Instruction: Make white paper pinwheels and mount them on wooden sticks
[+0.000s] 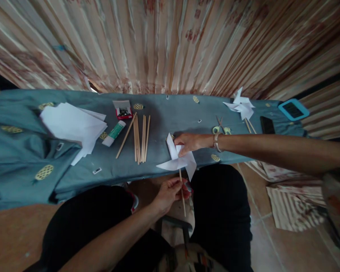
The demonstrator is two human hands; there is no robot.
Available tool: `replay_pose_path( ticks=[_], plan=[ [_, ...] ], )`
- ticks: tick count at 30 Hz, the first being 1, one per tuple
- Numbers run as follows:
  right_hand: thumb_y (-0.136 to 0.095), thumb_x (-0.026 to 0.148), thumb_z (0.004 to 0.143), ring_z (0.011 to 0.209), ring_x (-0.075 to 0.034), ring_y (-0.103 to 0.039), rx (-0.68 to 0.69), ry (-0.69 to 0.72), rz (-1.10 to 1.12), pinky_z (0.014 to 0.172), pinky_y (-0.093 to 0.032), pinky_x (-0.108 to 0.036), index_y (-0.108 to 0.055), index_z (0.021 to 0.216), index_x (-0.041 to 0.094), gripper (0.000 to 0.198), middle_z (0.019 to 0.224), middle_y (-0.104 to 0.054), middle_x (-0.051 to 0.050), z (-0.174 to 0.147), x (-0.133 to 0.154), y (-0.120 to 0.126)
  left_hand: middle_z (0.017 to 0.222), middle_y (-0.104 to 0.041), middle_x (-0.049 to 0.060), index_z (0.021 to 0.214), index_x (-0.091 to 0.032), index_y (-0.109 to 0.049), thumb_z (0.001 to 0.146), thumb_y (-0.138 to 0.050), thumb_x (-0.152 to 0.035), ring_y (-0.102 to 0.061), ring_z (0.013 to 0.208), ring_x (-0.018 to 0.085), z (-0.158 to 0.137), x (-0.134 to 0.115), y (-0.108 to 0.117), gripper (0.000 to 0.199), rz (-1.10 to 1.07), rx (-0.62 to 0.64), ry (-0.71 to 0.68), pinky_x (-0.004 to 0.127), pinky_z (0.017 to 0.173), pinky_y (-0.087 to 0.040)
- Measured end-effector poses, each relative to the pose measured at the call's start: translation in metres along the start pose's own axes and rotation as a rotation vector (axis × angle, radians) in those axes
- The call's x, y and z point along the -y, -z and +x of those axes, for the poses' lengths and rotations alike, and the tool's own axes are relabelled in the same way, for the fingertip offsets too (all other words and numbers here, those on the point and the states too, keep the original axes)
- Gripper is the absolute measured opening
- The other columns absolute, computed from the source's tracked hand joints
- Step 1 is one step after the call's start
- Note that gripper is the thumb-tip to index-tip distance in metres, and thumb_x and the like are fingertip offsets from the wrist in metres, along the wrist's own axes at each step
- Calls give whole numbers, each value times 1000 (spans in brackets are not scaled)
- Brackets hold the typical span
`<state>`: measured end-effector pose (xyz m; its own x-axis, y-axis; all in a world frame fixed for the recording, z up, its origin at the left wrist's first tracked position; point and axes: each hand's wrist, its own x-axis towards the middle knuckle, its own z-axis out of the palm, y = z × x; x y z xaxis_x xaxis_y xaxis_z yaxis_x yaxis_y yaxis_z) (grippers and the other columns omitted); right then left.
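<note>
A white paper pinwheel (177,163) on a thin wooden stick (183,204) is between my hands at the table's front edge. My left hand (170,192) pinches the stick below the paper blades, over the gap between my knees. From the right, my right hand (188,142) reaches over the pinwheel, its fingers closed on the paper near the centre. What lies under those fingertips is hidden. Just beyond my right wrist lie scissors (221,128) with pale yellow-green handles.
Left on the cloth-covered table (181,109) lie white paper sheets (73,124), a glue stick (115,133), an open red box (123,112) of small metal pieces and several wooden sticks (141,139). Rightward are finished-looking pinwheels (240,105), a dark phone (267,125) and a blue-framed device (294,109). A curtain hangs behind.
</note>
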<state>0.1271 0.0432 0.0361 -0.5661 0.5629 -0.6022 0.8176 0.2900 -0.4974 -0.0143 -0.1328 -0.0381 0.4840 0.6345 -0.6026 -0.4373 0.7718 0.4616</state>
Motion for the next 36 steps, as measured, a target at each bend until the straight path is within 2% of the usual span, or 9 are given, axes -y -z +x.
replay_pose_path(
  ticks=[5, 10, 17, 25, 30, 36],
  plan=[
    [-75, 21, 70, 67, -14, -55, 57, -26, 62, 61, -37, -25, -69, 77, 17, 10, 71, -65, 3, 3, -6, 1, 60, -63, -1, 84, -11, -68, 62, -87, -43, -60, 53, 12, 2, 5, -1, 43, -52, 11, -2, 28, 59, -48],
    [-73, 22, 73, 72, -15, -55, 58, -5, 10, 64, -38, -26, -69, 81, 17, 10, 77, -65, 0, 4, -9, -1, 62, -62, -2, 86, -12, -68, 64, -84, -42, -59, 53, 12, 2, 5, -2, 40, -70, 27, 8, 28, 61, -47],
    [-74, 22, 72, 70, -15, -54, 2, -57, -38, 60, -38, -26, -69, 82, 18, 12, 77, -65, 0, 5, -12, -7, 62, -61, -2, 85, -14, -67, 66, -81, -42, -57, 53, 12, 2, 4, -1, 37, -58, 35, 34, 28, 60, -45],
    [-74, 23, 69, 74, -18, -62, -34, -122, 103, 62, -43, -27, -68, 81, 19, 14, 81, -70, -1, 2, -14, -13, 62, -59, -2, 88, -12, -66, 65, -81, -46, -57, 54, 12, 3, 7, -1, 44, -82, 51, 2, 27, 59, -43],
    [-75, 25, 68, 76, -20, -64, -113, -182, 190, 64, -46, -29, -68, 78, 21, 13, 79, -71, 0, -4, -16, -22, 64, -59, -2, 88, -13, -66, 68, -80, -46, -58, 55, 12, 3, 8, 0, 41, -74, 61, -13, 27, 60, -43],
    [-75, 26, 68, 70, -17, -61, -210, -228, 226, 60, -45, -26, -67, 77, 23, 12, 74, -69, 1, -9, -20, -35, 62, -59, -2, 88, -14, -66, 65, -83, -44, -59, 56, 12, 1, 5, -2, 41, -85, 61, -9, 27, 61, -45]
  ],
)
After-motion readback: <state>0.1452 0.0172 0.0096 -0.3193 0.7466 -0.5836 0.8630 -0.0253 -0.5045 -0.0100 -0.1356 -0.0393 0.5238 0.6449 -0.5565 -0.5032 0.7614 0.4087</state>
